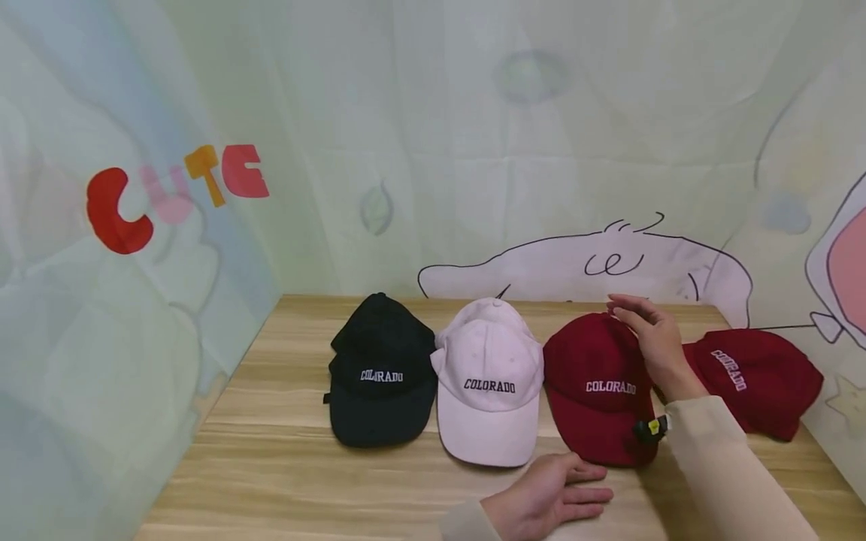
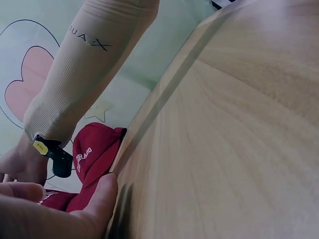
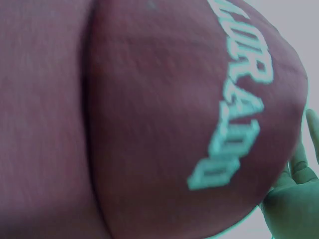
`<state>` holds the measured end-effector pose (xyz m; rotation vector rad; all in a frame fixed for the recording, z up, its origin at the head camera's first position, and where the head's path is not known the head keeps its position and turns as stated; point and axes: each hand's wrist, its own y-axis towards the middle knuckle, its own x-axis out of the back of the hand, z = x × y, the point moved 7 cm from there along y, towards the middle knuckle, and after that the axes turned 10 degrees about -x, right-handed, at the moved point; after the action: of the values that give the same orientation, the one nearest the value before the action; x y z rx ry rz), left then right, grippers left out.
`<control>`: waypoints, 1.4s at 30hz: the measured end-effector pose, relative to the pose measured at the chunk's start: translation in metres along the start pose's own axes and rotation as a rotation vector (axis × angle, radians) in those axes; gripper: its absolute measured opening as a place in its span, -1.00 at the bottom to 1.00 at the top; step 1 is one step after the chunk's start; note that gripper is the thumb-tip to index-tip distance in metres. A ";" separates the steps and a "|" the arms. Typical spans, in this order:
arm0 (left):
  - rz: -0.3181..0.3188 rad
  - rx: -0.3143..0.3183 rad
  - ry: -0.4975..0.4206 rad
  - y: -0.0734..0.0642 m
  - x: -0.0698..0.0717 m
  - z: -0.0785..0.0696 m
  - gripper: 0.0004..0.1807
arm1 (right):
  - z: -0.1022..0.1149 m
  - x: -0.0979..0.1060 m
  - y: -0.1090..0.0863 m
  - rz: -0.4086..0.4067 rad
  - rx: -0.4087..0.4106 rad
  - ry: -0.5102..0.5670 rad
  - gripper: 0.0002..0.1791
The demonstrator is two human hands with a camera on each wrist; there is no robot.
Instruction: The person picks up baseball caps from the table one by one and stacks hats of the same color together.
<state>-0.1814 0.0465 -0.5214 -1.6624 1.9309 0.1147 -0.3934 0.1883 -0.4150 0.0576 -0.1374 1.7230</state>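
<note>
A dark red cap (image 1: pixel 595 353) with white COLORADO lettering lies on the wooden table, its brim toward me. At the back right of its crown is my right hand (image 1: pixel 652 342), its fingers loosely bent over the top. In the right wrist view the cap's crown (image 3: pixel 164 119) fills most of the picture, with part of the right hand (image 3: pixel 294 204) at its edge. My left hand (image 1: pixel 544 496) is at the front of the brim, palm side up, fingers extended, fingertips close to the brim's edge.
To the left lie a white cap (image 1: pixel 489 383) and a black cap (image 1: pixel 382 376), brims forward. A second red cap (image 1: pixel 761 379) lies turned sideways at the right, partly behind the right forearm. A printed cloth (image 1: pixel 473 150) hangs around the wooden table (image 1: pixel 271 451).
</note>
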 end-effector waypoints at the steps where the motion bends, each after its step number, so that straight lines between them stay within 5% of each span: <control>1: 0.007 0.007 0.002 0.000 -0.001 0.000 -0.65 | 0.001 0.005 -0.001 -0.012 -0.001 0.004 -0.53; 5: 0.050 0.056 0.005 -0.002 -0.008 0.001 -0.63 | 0.002 0.037 -0.002 -0.146 -0.022 -0.103 -0.52; 9: 0.088 0.082 0.006 -0.002 -0.015 0.003 -0.63 | -0.002 0.080 -0.006 -0.313 -0.104 -0.329 -0.42; 14: 0.083 0.085 0.006 0.000 -0.019 0.005 -0.69 | -0.004 0.128 -0.016 -0.399 -0.166 -0.615 -0.29; 19: 0.086 0.086 0.014 0.003 -0.023 0.005 -0.68 | -0.005 0.162 -0.024 -0.477 -0.204 -0.759 -0.24; 31: 0.112 0.065 0.031 0.009 -0.036 0.005 -0.69 | -0.026 0.186 -0.037 -0.455 -0.329 -0.948 -0.17; 42: 0.132 -0.090 0.048 0.036 -0.080 -0.010 -0.60 | -0.028 0.190 -0.040 -0.452 -0.338 -0.969 -0.16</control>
<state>-0.2145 0.1208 -0.4861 -1.6071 2.0992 0.2179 -0.3826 0.3842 -0.4181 0.6234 -1.0418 1.0779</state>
